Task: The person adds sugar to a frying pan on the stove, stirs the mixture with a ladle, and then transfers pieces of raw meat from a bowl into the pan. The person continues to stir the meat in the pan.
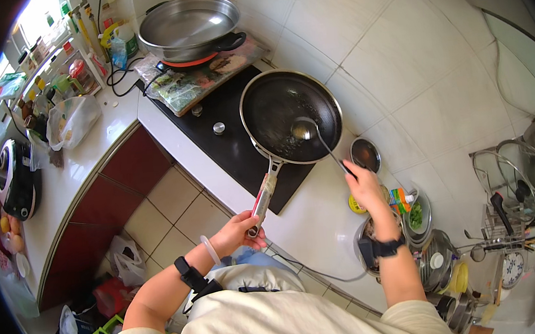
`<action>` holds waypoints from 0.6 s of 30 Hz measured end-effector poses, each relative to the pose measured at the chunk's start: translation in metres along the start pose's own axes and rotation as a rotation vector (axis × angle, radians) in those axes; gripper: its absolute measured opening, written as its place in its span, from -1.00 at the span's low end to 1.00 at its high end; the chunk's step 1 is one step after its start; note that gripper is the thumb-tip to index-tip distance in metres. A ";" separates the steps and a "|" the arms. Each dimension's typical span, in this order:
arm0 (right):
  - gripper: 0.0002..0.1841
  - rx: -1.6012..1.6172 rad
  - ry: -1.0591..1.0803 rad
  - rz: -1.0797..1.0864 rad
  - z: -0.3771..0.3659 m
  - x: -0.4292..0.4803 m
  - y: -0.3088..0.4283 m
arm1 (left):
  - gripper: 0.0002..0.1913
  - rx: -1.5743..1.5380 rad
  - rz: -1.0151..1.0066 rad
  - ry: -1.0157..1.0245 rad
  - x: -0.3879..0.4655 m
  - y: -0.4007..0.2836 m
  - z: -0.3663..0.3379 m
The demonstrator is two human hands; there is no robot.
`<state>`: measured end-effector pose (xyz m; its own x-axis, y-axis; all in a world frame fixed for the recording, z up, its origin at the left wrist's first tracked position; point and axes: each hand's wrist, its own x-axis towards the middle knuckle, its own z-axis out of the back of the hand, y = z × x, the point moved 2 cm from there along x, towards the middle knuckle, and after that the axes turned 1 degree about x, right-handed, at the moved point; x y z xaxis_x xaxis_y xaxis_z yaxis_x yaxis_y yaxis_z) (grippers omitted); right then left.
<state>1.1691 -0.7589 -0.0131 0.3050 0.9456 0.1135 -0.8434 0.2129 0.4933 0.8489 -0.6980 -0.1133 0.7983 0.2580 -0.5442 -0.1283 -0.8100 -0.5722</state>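
A dark wok [286,111] with a wet, shiny inside stands over the black cooktop [213,158]. My left hand [240,231] is closed around the end of its long handle [265,196]. My right hand [365,188] grips the black handle of a metal ladle [303,130], whose bowl rests low in the wok, towards its right side. Just beyond my right hand sits a small metal bowl of dark liquid [365,155]. Under my right forearm is a partly hidden pot with food [367,230]. A bowl of chopped greens [415,215] stands beside it.
A large steel pan [189,28] stands on a covered board [204,80] at the cooktop's far end. Yellow and orange packages [399,199] lie near my right wrist. Lidded pots [436,259] and a dish rack [503,220] fill the right. Bags and a rice cooker [18,178] stand left.
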 end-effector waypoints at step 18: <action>-0.63 -0.025 -0.029 0.020 -0.040 0.042 0.008 | -0.67 0.020 0.018 -0.009 0.000 -0.001 -0.002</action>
<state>1.1576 -0.7078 -0.0393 0.3006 0.9422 0.1481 -0.8599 0.2006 0.4694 0.8501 -0.6982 -0.1117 0.7904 0.2480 -0.5602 -0.1546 -0.8041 -0.5740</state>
